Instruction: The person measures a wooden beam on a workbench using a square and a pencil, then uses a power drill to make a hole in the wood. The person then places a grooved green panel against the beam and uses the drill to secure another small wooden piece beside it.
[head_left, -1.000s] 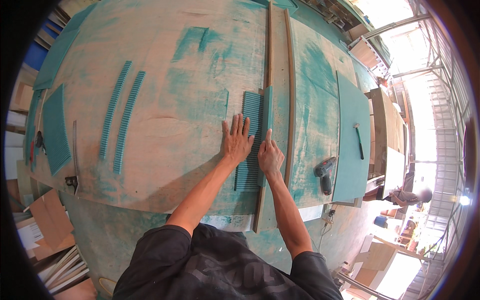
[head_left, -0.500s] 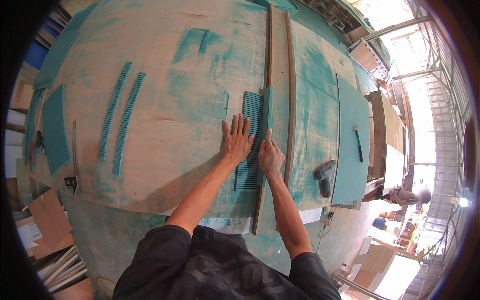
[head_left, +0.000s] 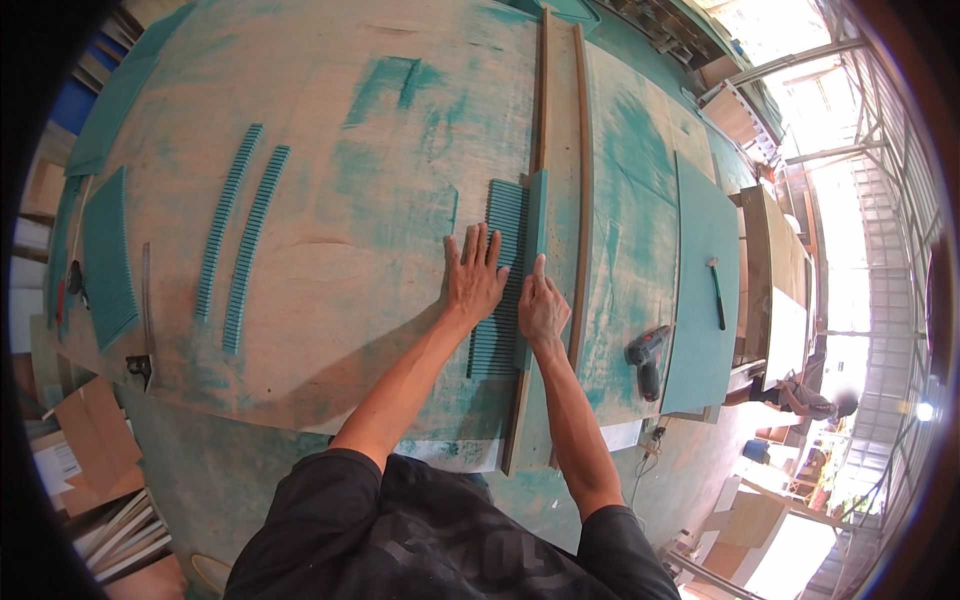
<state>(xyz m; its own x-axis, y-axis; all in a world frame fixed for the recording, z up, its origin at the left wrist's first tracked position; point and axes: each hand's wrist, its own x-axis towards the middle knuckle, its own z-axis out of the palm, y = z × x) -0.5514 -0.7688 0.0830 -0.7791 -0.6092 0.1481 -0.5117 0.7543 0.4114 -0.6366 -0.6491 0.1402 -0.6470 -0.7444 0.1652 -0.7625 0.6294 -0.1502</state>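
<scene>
A row of thin teal slats (head_left: 508,210) lies side by side on the worktable, forming a ribbed panel. Along its right edge runs a longer teal strip (head_left: 538,215), next to a wooden rail (head_left: 516,430). My left hand (head_left: 475,278) rests flat on the slats' left part, fingers stretched and slightly spread. On the strip lies my right hand (head_left: 543,308), its index finger pointing along it and the other fingers curled, thumb toward the slats. The slats beneath both hands are partly hidden.
Two narrow ribbed teal strips (head_left: 228,215) and a wider ribbed panel (head_left: 110,260) lie to the left, near a metal ruler (head_left: 148,300). A cordless drill (head_left: 649,360) and a hammer (head_left: 718,295) on a teal board (head_left: 702,340) lie right. A person (head_left: 805,400) is farther right.
</scene>
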